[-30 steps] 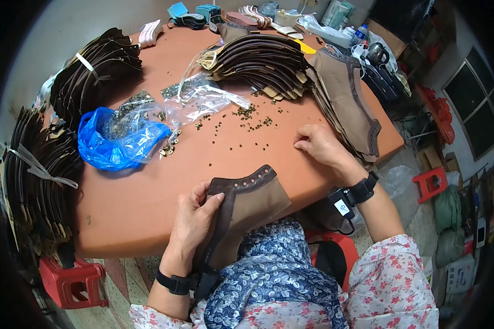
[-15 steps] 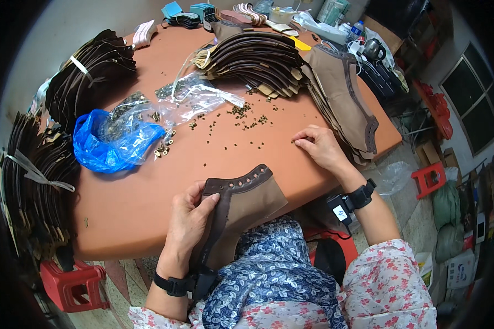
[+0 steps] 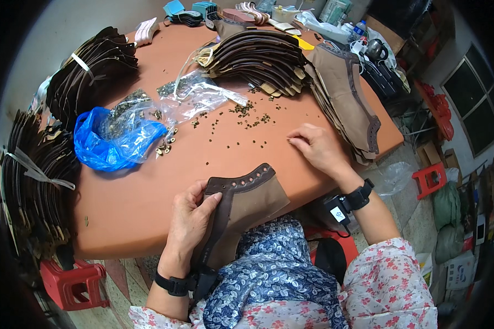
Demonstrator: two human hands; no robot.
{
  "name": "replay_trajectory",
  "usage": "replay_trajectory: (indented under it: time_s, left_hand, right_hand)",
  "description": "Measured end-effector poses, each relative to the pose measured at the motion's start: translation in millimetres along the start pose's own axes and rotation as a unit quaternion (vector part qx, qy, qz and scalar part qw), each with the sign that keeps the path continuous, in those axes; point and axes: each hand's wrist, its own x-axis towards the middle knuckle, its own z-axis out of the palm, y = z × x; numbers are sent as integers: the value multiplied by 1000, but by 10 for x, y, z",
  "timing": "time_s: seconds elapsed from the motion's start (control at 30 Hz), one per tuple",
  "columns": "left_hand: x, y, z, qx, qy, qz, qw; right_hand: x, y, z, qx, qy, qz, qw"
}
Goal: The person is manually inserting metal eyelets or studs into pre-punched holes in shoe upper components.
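My left hand (image 3: 195, 211) pinches a brown boot upper (image 3: 252, 200) by its dark trim, thumb on top, at the table's near edge. A row of round holes runs along the trim; the piece's lower end hangs toward my lap. To the right, over the table, my right hand (image 3: 317, 147) is closed, thumb and forefinger pressed together. Anything between those fingertips is too small to make out. Beyond it, small brassy metal fittings (image 3: 250, 118) lie scattered, several of them strung out toward me.
A blue plastic bag (image 3: 101, 153) and a clear bag (image 3: 197, 104) of fittings lie left of centre. Stacked dark pieces (image 3: 255, 57) stand at the back, with tied bundles (image 3: 93, 71) on the left. More brown uppers (image 3: 343, 93) line the right edge. Red stools (image 3: 74, 285) stand below.
My right hand has shifted slightly left, its fingers curling a little more. My left hand keeps its hold on the boot upper, almost unmoved.
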Motion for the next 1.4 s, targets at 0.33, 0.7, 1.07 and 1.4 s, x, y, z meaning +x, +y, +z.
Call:
replay_trajectory:
  time_s: [0.33,0.7,1.07,1.4]
  left_hand:
    - [10,-13,-3,-7,-3,-1,1000]
    - [18,-49,26,-47,-1,11,999]
    - [4,-38,-23,-36,-8,3,999]
    - [30,-127,-37,-39,-10,33,999]
  right_hand:
    - [-89,-24,-24,-12,11,24,1000]
    - [-82,-97,40,-96,36,-27,994]
    - [-105,-1188,515,76,15,-189,979]
    - [-108,-1264,600,57,15,-203,977]
